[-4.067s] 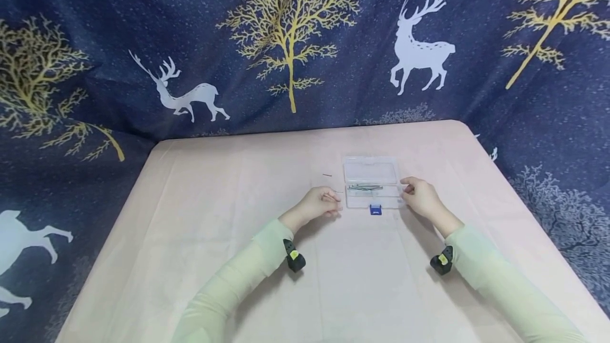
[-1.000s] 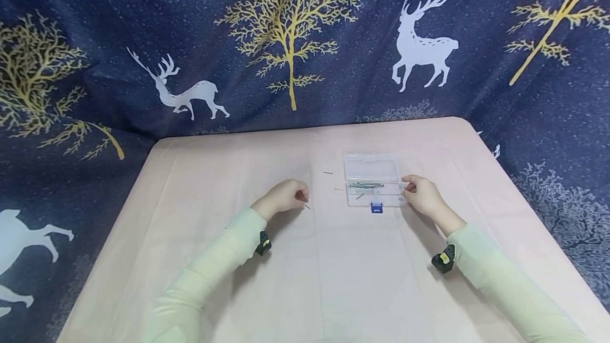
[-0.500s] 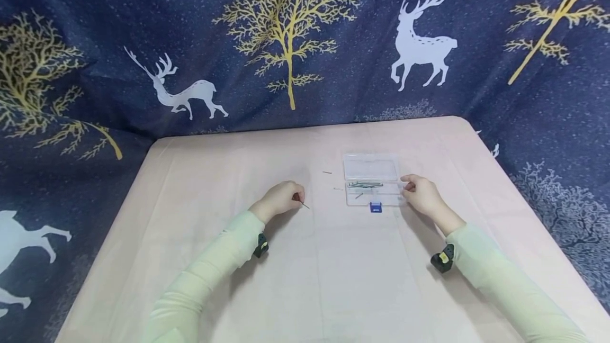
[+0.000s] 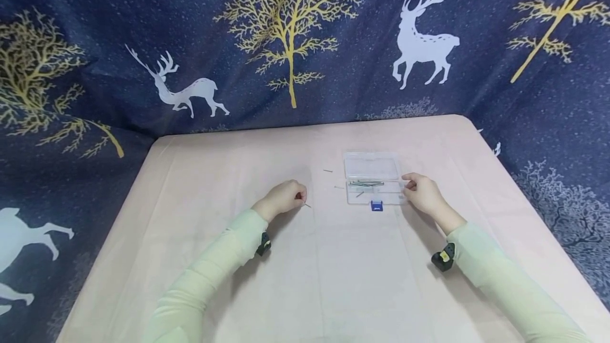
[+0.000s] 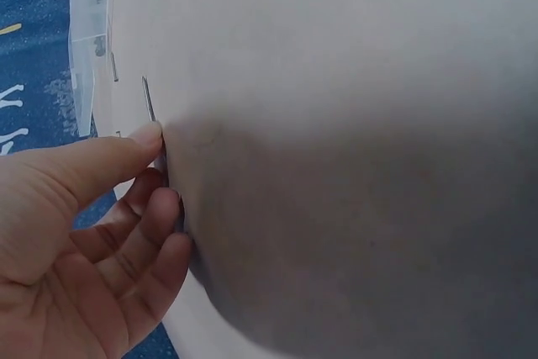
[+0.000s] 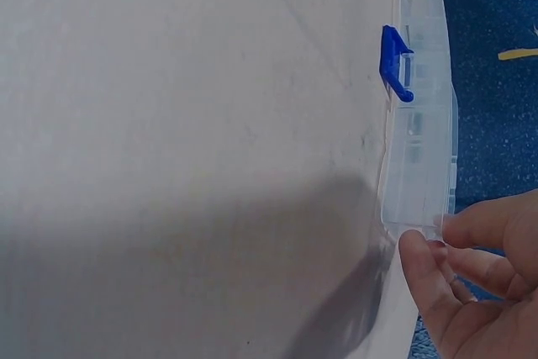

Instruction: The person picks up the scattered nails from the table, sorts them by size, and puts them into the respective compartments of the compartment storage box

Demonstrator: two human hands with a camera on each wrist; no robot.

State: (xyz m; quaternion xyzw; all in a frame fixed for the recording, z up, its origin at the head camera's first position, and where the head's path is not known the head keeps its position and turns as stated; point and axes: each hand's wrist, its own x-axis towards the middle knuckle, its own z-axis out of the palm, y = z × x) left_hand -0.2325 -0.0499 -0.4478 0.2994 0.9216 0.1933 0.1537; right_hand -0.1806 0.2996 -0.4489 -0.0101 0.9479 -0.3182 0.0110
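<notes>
A small clear plastic box with a blue latch lies open on the pink table, several thin metal pins inside it. My right hand pinches the box's right end between thumb and fingers. My left hand rests on the cloth left of the box, its thumb and fingertips pinching a thin pin whose tip pokes out toward the box. Two more loose pins lie on the cloth between my left hand and the box.
A dark blue curtain with gold trees and white deer hangs close behind and beside the table. The table's far edge runs just behind the box; its right edge drops off near my right forearm.
Since four seconds ago my left hand drew back leftward from the box and now pinches a pin. Over the last second both hands barely moved.
</notes>
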